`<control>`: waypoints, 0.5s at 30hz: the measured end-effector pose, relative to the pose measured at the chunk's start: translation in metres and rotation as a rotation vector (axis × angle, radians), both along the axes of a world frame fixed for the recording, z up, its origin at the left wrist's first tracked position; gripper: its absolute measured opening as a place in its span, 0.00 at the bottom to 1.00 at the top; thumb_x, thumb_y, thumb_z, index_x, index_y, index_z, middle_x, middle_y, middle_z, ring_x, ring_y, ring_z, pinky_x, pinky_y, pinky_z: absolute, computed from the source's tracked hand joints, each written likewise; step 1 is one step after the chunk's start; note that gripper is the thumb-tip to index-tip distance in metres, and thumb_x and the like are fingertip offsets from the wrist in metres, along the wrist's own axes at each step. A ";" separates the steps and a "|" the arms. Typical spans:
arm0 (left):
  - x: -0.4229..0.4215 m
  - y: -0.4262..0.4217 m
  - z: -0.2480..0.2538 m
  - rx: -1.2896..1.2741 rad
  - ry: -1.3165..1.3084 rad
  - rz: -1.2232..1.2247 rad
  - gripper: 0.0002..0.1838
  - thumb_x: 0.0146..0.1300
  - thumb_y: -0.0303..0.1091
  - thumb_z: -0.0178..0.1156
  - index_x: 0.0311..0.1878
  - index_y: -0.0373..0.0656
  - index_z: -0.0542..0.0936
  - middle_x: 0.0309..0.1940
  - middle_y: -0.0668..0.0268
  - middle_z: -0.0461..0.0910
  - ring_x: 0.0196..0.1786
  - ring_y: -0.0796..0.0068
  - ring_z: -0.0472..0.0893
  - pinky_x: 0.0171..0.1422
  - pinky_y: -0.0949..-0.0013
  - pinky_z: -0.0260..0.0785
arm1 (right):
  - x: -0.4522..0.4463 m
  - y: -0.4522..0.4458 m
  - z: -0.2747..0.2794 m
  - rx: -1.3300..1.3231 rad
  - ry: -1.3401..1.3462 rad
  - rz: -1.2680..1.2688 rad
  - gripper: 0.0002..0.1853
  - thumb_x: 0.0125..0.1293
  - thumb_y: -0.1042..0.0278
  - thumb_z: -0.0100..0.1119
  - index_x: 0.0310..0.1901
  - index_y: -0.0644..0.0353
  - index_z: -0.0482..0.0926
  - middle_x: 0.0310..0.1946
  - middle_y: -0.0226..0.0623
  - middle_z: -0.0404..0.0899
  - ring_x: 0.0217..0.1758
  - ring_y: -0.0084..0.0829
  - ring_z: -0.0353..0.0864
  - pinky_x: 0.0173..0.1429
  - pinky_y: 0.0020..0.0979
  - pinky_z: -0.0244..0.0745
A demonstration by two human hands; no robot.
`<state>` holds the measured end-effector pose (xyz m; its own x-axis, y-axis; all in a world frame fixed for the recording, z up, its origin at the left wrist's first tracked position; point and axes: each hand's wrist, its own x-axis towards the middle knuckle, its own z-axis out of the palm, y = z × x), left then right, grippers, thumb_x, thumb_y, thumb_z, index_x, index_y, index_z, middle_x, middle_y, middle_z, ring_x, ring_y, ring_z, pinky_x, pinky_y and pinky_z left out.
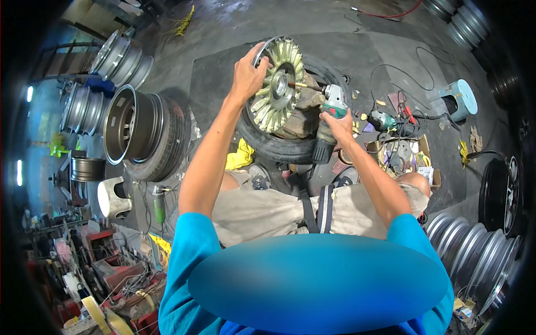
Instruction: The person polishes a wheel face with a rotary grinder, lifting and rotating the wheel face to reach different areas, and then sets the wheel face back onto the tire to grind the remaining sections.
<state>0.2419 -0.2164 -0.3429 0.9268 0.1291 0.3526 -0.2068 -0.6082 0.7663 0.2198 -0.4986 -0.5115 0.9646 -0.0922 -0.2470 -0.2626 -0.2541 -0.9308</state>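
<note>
My left hand (pixel 249 73) grips the upper left edge of a wheel rim (pixel 265 103) with many pale, yellowish spokes, which stands tilted up on its edge. Below and behind the rim lies a black tire (pixel 304 152) with brown cloth (pixel 301 125) inside it. My right hand (pixel 339 124) is wrapped round a green and grey power tool (pixel 334 99). The tool's thin shaft points left, and its tip is at the rim's hub. Whether the tip touches the hub cannot be made out.
Bronze rim (pixel 120 124) on a tire at left, beside a white stool (pixel 113 198) and green grinder (pixel 159 206). A second grinder (pixel 382 120), cables and a cardboard box (pixel 423 149) lie right, near a blue stool (pixel 462 100). Silver rims (pixel 472 245) stand lower right.
</note>
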 end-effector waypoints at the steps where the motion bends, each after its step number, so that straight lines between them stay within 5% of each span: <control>1: 0.001 0.003 0.000 -0.001 0.012 -0.007 0.25 0.71 0.33 0.57 0.70 0.39 0.77 0.36 0.59 0.90 0.43 0.68 0.89 0.55 0.64 0.77 | 0.005 0.001 -0.001 -0.010 -0.039 -0.002 0.50 0.45 0.50 0.80 0.66 0.72 0.68 0.58 0.55 0.80 0.60 0.46 0.81 0.66 0.39 0.75; 9: 0.010 0.013 -0.002 -0.011 0.044 -0.005 0.28 0.71 0.37 0.57 0.72 0.40 0.76 0.37 0.66 0.91 0.39 0.76 0.83 0.53 0.70 0.74 | 0.010 -0.002 -0.008 -0.142 -0.193 0.032 0.52 0.43 0.52 0.83 0.65 0.77 0.67 0.60 0.61 0.79 0.64 0.51 0.80 0.69 0.41 0.74; 15: 0.011 0.018 -0.004 -0.010 0.059 -0.003 0.26 0.71 0.35 0.56 0.70 0.37 0.76 0.36 0.59 0.91 0.45 0.67 0.88 0.58 0.64 0.76 | -0.002 -0.006 -0.013 -0.104 -0.075 0.077 0.51 0.43 0.53 0.83 0.65 0.76 0.68 0.56 0.58 0.82 0.58 0.46 0.84 0.65 0.39 0.77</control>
